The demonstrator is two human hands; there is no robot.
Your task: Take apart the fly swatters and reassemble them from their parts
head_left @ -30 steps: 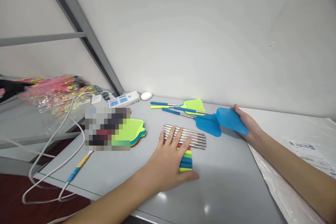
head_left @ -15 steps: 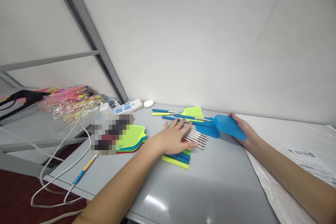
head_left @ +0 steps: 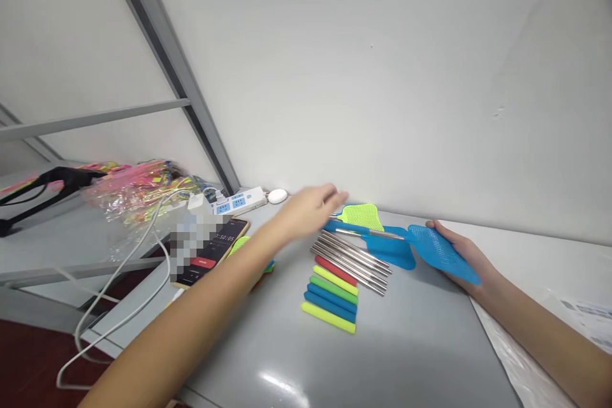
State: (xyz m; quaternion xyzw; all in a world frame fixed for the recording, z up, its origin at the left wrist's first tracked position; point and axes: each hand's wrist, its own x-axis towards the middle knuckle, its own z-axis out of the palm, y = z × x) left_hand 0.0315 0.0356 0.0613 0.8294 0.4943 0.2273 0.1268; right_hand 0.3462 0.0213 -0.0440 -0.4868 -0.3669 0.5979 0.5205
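Note:
My right hand [head_left: 461, 255] grips a blue fly swatter [head_left: 442, 254] by the outer edge of its perforated head; some fingers are behind it. Its metal shaft and blue handle point left, over other swatters. My left hand [head_left: 310, 210] hovers near the handle ends, fingers loosely bent and apart, with nothing seen in it. Under the held swatter lie a yellow-green fly swatter [head_left: 362, 215] and another blue swatter head [head_left: 393, 254]. In front are several metal rods [head_left: 354, 261] and a row of coloured handle grips [head_left: 332, 296] in red, yellow, green and blue.
Stacked swatter heads [head_left: 240, 243] are partly hidden by my left forearm. A phone [head_left: 224, 242], a power strip [head_left: 243, 202] and a white rounded device [head_left: 277, 196] are at the left. White cables [head_left: 165, 261] hang there. Bagged colourful items [head_left: 143, 188] lie beyond; white plastic packaging [head_left: 507, 350] at right.
My left hand has lifted off the metal rods and moved up and back toward the swatter handles, uncovering rods and grips. My right hand still holds the blue swatter. The view has shifted slightly.

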